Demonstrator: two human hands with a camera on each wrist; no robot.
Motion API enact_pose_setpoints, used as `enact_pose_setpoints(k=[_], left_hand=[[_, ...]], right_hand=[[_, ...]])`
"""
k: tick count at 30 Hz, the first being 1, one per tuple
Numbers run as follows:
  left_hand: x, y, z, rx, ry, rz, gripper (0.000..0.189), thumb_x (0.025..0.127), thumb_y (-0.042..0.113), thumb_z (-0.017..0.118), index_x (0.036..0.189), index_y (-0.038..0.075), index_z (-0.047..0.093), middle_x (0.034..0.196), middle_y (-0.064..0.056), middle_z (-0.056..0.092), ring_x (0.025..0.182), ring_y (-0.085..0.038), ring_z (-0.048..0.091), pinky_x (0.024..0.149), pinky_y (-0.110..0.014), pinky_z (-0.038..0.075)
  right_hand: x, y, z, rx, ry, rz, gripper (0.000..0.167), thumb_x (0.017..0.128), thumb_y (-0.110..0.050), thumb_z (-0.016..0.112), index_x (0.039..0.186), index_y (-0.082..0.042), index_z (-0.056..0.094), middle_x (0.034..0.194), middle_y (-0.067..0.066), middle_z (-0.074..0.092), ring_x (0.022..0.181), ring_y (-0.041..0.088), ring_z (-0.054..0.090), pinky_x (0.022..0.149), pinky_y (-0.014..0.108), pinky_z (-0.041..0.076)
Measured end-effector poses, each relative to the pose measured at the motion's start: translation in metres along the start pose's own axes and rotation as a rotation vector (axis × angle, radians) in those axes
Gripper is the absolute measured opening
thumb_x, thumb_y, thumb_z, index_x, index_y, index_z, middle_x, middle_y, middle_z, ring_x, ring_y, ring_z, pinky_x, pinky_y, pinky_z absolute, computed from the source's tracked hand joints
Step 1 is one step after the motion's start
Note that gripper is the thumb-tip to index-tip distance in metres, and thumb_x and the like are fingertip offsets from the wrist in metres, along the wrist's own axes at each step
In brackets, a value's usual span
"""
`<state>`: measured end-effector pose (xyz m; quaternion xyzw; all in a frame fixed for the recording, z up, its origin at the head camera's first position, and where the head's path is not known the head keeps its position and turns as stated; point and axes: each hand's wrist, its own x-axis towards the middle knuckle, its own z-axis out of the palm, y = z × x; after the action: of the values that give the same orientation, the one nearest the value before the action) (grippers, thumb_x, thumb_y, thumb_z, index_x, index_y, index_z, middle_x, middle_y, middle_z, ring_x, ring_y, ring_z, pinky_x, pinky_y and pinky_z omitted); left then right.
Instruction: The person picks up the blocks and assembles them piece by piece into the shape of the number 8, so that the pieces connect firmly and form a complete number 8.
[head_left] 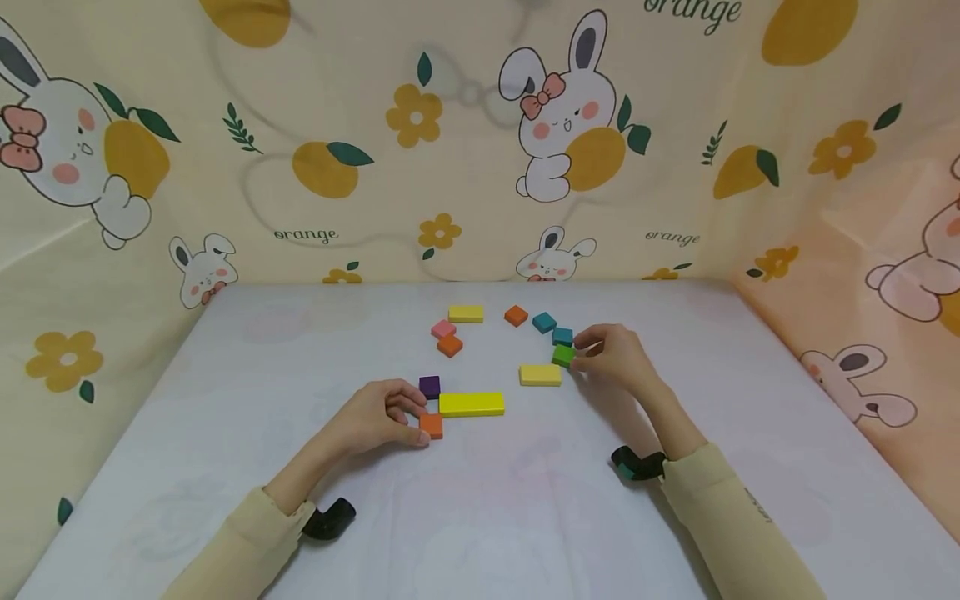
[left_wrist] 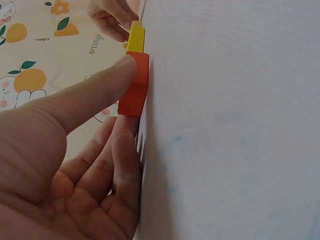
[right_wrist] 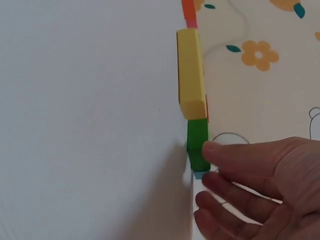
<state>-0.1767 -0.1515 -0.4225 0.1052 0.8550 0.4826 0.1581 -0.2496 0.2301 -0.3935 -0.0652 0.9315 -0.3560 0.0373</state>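
From my remote station I log a white table (head_left: 540,508). Left hand (head_left: 378,414) and right hand (head_left: 617,357) are well apart over it. The long yellow block (head_left: 472,405) lies between them, a shorter yellow block (head_left: 540,375) beyond it. Smallest: my left thumb and index finger pinch the near orange block (head_left: 432,426), beside the long one's left end; my right pair pinches the green block (head_left: 563,356), before a teal block (head_left: 562,337).

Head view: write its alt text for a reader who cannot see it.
A person's left hand touches a square orange block beside a long yellow block, while the right hand touches a green block. More coloured blocks lie around them on a white tabletop, before a cream, rabbit-patterned backdrop.
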Motion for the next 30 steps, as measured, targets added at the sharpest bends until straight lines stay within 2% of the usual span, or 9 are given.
enact_pose_setpoints(k=[18,30], left_hand=[[-0.0003,0.0003,0.0002,0.018,0.0,0.006,0.047,0.07,0.025,0.091,0.108,0.013,0.067,0.095,0.002,0.067,0.08,-0.02,0.057,0.073,-0.031,0.046],[0.001,-0.0004,0.0017,0.02,0.006,-0.007,0.046,0.071,0.024,0.09,0.109,0.012,0.066,0.094,0.002,0.068,0.08,-0.02,0.056,0.073,-0.033,0.046]], right_hand=[[0.0018,0.0012,0.0062,-0.004,0.002,-0.018,0.035,0.081,-0.008,0.08,0.113,0.0,0.068,0.107,0.013,0.068,0.095,0.029,0.064,0.081,0.041,0.053],[0.0011,-0.0015,0.0079,0.002,-0.002,0.007,0.033,0.082,-0.005,0.079,0.112,0.0,0.069,0.106,0.012,0.068,0.094,0.029,0.063,0.079,0.039,0.054]])
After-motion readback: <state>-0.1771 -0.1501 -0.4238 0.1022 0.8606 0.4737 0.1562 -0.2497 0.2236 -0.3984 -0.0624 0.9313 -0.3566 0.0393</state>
